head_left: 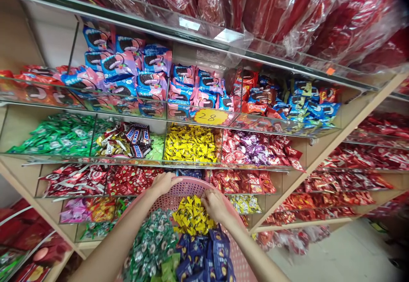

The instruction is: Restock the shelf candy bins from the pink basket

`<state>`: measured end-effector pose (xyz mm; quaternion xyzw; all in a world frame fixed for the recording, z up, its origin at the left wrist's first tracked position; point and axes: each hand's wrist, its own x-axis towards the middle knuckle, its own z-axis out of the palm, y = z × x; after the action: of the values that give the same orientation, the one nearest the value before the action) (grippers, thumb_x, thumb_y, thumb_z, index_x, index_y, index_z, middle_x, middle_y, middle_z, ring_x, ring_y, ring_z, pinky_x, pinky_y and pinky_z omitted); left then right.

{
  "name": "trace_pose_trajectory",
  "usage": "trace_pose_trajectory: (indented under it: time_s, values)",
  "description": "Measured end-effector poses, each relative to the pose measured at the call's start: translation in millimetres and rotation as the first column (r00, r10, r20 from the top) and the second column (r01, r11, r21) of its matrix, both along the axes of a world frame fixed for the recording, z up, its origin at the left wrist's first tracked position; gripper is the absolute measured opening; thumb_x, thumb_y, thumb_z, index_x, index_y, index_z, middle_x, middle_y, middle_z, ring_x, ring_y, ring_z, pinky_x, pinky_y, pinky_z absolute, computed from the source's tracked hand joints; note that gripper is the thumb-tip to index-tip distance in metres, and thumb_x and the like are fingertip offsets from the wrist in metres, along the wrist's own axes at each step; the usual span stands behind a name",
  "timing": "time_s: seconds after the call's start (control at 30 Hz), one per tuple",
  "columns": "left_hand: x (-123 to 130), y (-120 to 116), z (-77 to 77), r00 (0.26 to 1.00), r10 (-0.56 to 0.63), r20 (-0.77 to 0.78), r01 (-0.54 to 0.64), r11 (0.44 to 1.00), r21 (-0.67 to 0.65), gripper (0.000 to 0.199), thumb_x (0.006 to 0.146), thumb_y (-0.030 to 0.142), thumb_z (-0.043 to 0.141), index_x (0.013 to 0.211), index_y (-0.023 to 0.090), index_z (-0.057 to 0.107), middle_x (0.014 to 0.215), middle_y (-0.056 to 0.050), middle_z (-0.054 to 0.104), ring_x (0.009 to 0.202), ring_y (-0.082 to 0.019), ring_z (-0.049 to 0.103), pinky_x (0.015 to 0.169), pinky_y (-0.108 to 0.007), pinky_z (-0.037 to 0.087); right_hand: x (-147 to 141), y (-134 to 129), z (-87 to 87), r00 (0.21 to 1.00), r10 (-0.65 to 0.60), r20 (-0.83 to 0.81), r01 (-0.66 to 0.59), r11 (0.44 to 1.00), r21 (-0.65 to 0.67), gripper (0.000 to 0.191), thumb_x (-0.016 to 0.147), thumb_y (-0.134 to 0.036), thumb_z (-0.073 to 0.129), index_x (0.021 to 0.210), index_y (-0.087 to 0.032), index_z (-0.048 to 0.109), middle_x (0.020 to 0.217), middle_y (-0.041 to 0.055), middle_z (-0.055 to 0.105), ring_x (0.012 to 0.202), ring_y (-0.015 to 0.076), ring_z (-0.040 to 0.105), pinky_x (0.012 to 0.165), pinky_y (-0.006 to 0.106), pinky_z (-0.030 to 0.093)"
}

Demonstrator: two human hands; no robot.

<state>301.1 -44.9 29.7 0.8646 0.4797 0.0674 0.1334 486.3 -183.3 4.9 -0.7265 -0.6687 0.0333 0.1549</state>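
A pink perforated basket point(238, 248) holds several kinds of wrapped candy. Yellow packets point(191, 217) lie at its far side, green ones point(153, 239) at the left, dark blue ones point(204, 252) at the right and a few light green ones point(170, 267) near the bottom. My left hand point(166, 184) grips the basket's far rim. Over the right edge of the yellow packets is my right hand point(213, 203), its fingers curled and closed; whatever they may hold is hidden.
Glass-fronted shelves point(191, 165) with sorted candies stand just beyond the basket. A yellow tag point(211, 116) reads 28. Plastic-wrapped red items point(223, 1) fill the top. More red candies point(351, 156) line shelves at the right, above pale floor point(348, 248).
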Motion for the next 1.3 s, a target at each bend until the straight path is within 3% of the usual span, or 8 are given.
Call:
trace_pose_trajectory:
  time_s: [0.2, 0.47, 0.57, 0.73, 0.83, 0.93, 1.07, 1.3]
  values:
    - [-0.1, -2.3, 2.5, 1.0, 0.016, 0.0, -0.016, 1.0, 0.0, 0.059, 0.072, 0.069, 0.026, 0.08, 0.023, 0.062, 0.082, -0.007, 0.065, 0.085, -0.024, 0.059, 0.066, -0.026, 0.038, -11.1, 4.4, 1.5, 0.967, -0.197, 0.159, 0.208, 0.976, -0.057, 0.02, 0.081, -0.014, 0.038, 0.09, -0.015, 0.055, 0.093, 0.0109, 0.059, 0.079, 0.0169, 0.058, 0.063, 0.026, 0.04]
    - [-0.2, -0.8, -0.6, 1.0, 0.01, 0.009, -0.01, 1.0, 0.022, 0.06, 0.072, 0.069, 0.024, 0.08, 0.023, 0.061, 0.083, -0.007, 0.065, 0.085, -0.025, 0.059, 0.064, -0.027, 0.037, -16.1, 3.1, 11.5, 0.927, -0.206, 0.313, 0.242, 0.967, -0.08, 0.027, 0.078, -0.002, 0.035, 0.089, -0.012, 0.057, 0.093, 0.0136, 0.059, 0.071, 0.0174, 0.061, 0.054, 0.025, 0.04]
    - [-0.3, -0.2, -1.9, 1.0, 0.005, 0.011, -0.006, 1.0, 0.028, 0.062, 0.071, 0.07, 0.022, 0.078, 0.023, 0.061, 0.082, -0.007, 0.065, 0.084, -0.026, 0.059, 0.063, -0.027, 0.037, -20.0, -0.6, 32.3, 0.925, -0.201, 0.322, 0.219, 0.975, -0.021, 0.023, 0.082, -0.011, 0.034, 0.089, -0.015, 0.056, 0.086, 0.0104, 0.06, 0.066, 0.0174, 0.06, 0.051, 0.025, 0.038]
    - [-0.1, -1.1, -0.2, 1.0, 0.009, 0.013, -0.009, 0.999, 0.032, 0.061, 0.072, 0.07, 0.022, 0.078, 0.023, 0.061, 0.081, -0.008, 0.065, 0.084, -0.026, 0.059, 0.063, -0.027, 0.038, -24.1, 1.9, 92.8, 0.927, -0.191, 0.322, 0.142, 0.975, 0.169, 0.027, 0.087, -0.027, 0.031, 0.079, -0.019, 0.055, 0.075, 0.005, 0.059, 0.06, 0.0147, 0.057, 0.05, 0.024, 0.031]
    - [0.1, -2.3, 1.6, 1.0, 0.022, 0.009, -0.022, 0.999, 0.023, 0.059, 0.073, 0.068, 0.024, 0.078, 0.023, 0.061, 0.082, -0.008, 0.065, 0.085, -0.026, 0.059, 0.065, -0.028, 0.038, -16.7, 19.5, 126.3, 0.937, -0.141, 0.319, 0.048, 0.958, 0.284, 0.023, 0.086, -0.028, 0.034, 0.08, -0.02, 0.056, 0.076, 0.0039, 0.057, 0.066, 0.0142, 0.054, 0.053, 0.024, 0.031]
    - [0.1, -2.8, 1.4, 1.0, 0.026, 0.006, -0.026, 1.0, 0.016, 0.056, 0.074, 0.066, 0.026, 0.079, 0.024, 0.062, 0.084, -0.008, 0.066, 0.087, -0.026, 0.059, 0.067, -0.028, 0.038, -3.8, 44.9, 143.8, 0.917, -0.118, 0.38, -0.023, 0.938, 0.347, 0.014, 0.082, -0.023, 0.043, 0.082, -0.019, 0.057, 0.081, 0.0055, 0.056, 0.078, 0.0169, 0.049, 0.062, 0.026, 0.032]
    - [-0.6, -1.1, -1.7, 0.999, 0.032, 0.004, -0.032, 0.999, 0.027, 0.056, 0.074, 0.066, 0.025, 0.08, 0.024, 0.062, 0.086, -0.008, 0.066, 0.088, -0.026, 0.058, 0.067, -0.029, 0.039, 7.3, 69.9, 142.8, 0.88, -0.097, 0.464, -0.074, 0.939, 0.336, 0.013, 0.08, -0.021, 0.047, 0.081, -0.02, 0.06, 0.085, 0.0066, 0.054, 0.083, 0.0191, 0.044, 0.066, 0.028, 0.031]
    - [-2.1, 1.1, -3.4, 1.0, 0.007, 0.009, -0.008, 0.999, 0.034, 0.056, 0.074, 0.067, 0.024, 0.078, 0.024, 0.061, 0.087, -0.008, 0.065, 0.087, -0.027, 0.058, 0.067, -0.03, 0.04, 6.6, 80.6, 130.2, 0.872, -0.076, 0.484, -0.09, 0.946, 0.311, 0.019, 0.083, -0.021, 0.041, 0.079, -0.02, 0.06, 0.086, 0.0068, 0.053, 0.084, 0.0188, 0.042, 0.066, 0.029, 0.029]
